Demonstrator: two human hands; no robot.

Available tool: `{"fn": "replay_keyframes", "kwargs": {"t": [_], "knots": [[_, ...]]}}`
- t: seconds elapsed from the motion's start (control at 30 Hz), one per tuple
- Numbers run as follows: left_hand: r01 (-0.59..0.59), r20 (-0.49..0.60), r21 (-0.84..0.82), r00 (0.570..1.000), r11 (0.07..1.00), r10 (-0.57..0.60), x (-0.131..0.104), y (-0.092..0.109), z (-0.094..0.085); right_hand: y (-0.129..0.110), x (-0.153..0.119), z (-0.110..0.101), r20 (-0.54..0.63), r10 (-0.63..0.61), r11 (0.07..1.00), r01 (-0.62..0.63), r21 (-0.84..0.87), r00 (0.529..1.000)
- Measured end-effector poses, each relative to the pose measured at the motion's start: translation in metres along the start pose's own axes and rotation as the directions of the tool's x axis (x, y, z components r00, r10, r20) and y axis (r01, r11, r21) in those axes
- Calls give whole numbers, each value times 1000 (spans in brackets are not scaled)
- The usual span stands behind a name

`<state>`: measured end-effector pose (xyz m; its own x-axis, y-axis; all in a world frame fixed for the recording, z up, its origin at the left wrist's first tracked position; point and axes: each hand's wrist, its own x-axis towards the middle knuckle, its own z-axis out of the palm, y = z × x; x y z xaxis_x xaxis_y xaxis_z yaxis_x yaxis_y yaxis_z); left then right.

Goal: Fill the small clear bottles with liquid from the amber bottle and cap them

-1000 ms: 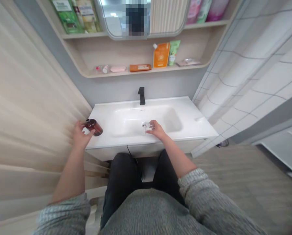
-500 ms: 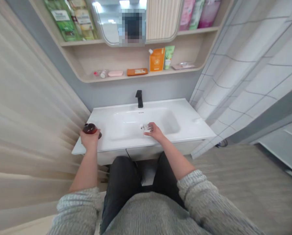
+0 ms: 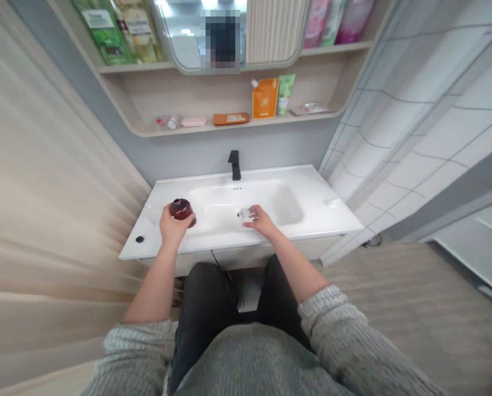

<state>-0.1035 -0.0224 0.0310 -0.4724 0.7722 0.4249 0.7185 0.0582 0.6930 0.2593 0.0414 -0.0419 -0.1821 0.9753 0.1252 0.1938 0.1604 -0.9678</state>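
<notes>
My left hand (image 3: 172, 226) is wrapped round a dark red-brown bottle (image 3: 181, 209) with no cap on its neck, held over the left side of the white sink (image 3: 266, 192). Above the basin, near the drain, my right hand (image 3: 263, 221) grips a small clear cup (image 3: 247, 215); its far side is hard to make out against the white. A round black cap (image 3: 139, 239) lies on the counter at the left, behind the bottle hand.
A black faucet (image 3: 235, 166) rises at the sink's back edge. Over it, a wall shelf (image 3: 188, 133) carries an orange pouch (image 3: 264, 99), a green tube (image 3: 286, 94) and small packs. A curtain (image 3: 64, 209) hangs close on the left.
My left hand has carried the bottle rightward from the counter's left end toward the basin, uncovering the black cap. My right hand with the clear cup has stayed in place.
</notes>
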Motion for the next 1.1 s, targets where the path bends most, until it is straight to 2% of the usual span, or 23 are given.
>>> {"fn": "replay_keyframes", "kwargs": {"t": [0.27,0.4,0.53,0.67,0.8,1.1], "knots": [[-64,190,-125,978,990,88,-8,31,62,3,10,-1,29,59,993,-55,-100,998],[-40,285,-89,956,995,64,-7,42,84,6,22,1,82,165,986,-163,-24,983],[-63,331,-89,939,994,89,-5,48,101,13,41,6,120,156,987,-150,-58,980],[-53,349,-87,934,995,81,-5,48,113,21,56,15,66,89,991,-81,-109,994],[-71,393,-38,916,997,80,-7,45,118,28,59,21,23,-7,987,10,-161,1000],[-213,470,66,869,975,158,-11,43,124,35,62,20,51,-15,988,22,-150,999]]}}
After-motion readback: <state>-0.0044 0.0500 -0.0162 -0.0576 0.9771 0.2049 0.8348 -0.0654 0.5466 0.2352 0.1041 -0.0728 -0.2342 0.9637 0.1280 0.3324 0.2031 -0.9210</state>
